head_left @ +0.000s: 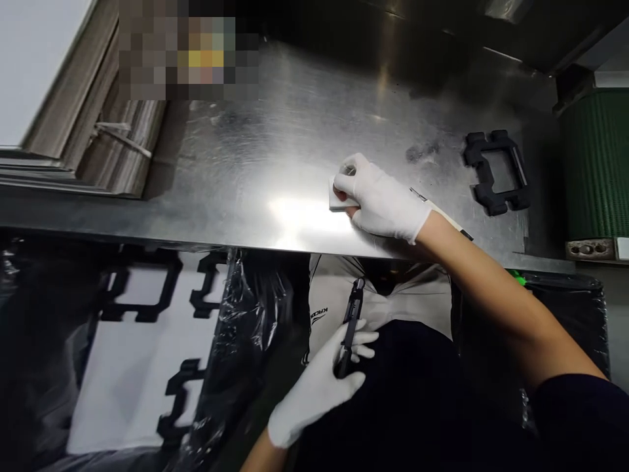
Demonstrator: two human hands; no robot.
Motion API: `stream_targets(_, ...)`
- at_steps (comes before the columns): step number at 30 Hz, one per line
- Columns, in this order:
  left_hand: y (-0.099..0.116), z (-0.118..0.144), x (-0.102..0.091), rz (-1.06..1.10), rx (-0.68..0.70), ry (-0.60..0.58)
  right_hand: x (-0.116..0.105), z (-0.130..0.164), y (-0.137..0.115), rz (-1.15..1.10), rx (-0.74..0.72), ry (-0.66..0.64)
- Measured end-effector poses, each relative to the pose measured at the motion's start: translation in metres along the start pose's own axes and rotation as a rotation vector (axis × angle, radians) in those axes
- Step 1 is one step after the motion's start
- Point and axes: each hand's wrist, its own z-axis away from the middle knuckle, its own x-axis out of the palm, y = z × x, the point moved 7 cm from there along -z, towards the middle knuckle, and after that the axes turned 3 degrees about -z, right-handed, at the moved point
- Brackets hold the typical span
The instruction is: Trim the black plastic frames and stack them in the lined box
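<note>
Head view: left hand is over the lap, gloved; its grip is loosely closed, with a slender black part held between thumb and spread fingers, tilted upward and seen edge-on; right hand, also gloved, is at the near edge of the table; its grip is pinched, fingertips closed on a small white block; whether the block bears on the metal or sits just above it cannot be told.

Step in hand, as judged: the block is being gripped at the table while the black part is held apart and low; the next move appears to call for a secure pinch on the block and a steadier hold on the part, its tip clear of the table's edge.

Count, left to right: one tied stack of boards; one white sheet, bearing three black frames, namely one upper left, one upper right, one lower right, the latter two only partly visible; one black part in hand; one white block; one slim tool, partly behind the right wrist; one further frame on the table; one green bin.
</note>
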Motion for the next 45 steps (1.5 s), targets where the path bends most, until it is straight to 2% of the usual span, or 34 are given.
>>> stream_targets(3, 0.007, -0.001, -0.003, -0.02, 0.039, -0.01, -0.006, 0.023, -0.007, -0.095, -0.009, 0.047)
stream_targets(6, 0.013, 0.0, -0.006, -0.023, 0.027, 0.023, -0.002, 0.078, -0.03, -0.331, -0.052, 0.073)
stream_targets(8, 0.017, 0.0, -0.007, -0.051, 0.006, 0.035, 0.016, 0.121, -0.046, -0.507, -0.091, 0.044)
stream_targets(10, 0.022, -0.001, -0.006, -0.057, -0.022, 0.016, 0.04, 0.156, -0.05, -0.585, -0.034, 0.055)
stream_targets(12, 0.026, -0.003, -0.004, -0.053, -0.062, -0.019, 0.061, 0.179, -0.046, -0.569, 0.077, 0.122)
stream_targets(14, 0.029, -0.005, -0.002, -0.09, -0.104, -0.057, 0.074, 0.191, -0.044, -0.526, 0.126, 0.168)
stream_targets(18, 0.035, -0.009, -0.001, -0.188, -0.154, -0.092, 0.078, 0.2, -0.042, -0.49, 0.136, 0.192)
stream_targets(22, 0.04, -0.013, 0.002, -0.224, -0.128, -0.117, 0.074, 0.206, -0.039, -0.479, 0.143, 0.181)
stream_targets(26, 0.041, -0.016, 0.003, -0.229, -0.144, -0.099, 0.074, 0.21, -0.037, -0.46, 0.166, 0.187)
stream_targets(30, 0.04, -0.015, 0.006, -0.277, -0.155, -0.103, 0.075, 0.212, -0.04, -0.453, 0.111, 0.174)
stream_targets(33, 0.04, -0.015, 0.006, -0.288, -0.163, -0.09, 0.072, 0.214, -0.037, -0.448, 0.161, 0.196)
stream_targets(36, 0.043, -0.016, 0.008, -0.357, -0.127, -0.094, 0.069, 0.214, -0.042, -0.45, 0.098, 0.187)
stream_targets(39, 0.047, -0.017, 0.01, -0.317, -0.119, -0.087, 0.068, 0.215, -0.039, -0.445, 0.152, 0.209)
stream_targets(41, 0.051, -0.017, 0.01, -0.345, -0.117, -0.085, 0.067, 0.214, -0.039, -0.445, 0.135, 0.216)
stream_targets(43, 0.053, -0.017, 0.01, -0.388, -0.133, -0.079, 0.068, 0.214, -0.041, -0.447, 0.089, 0.208)
stream_targets(45, 0.053, -0.018, 0.01, -0.367, -0.171, -0.078, 0.066, 0.215, -0.038, -0.435, 0.122, 0.234)
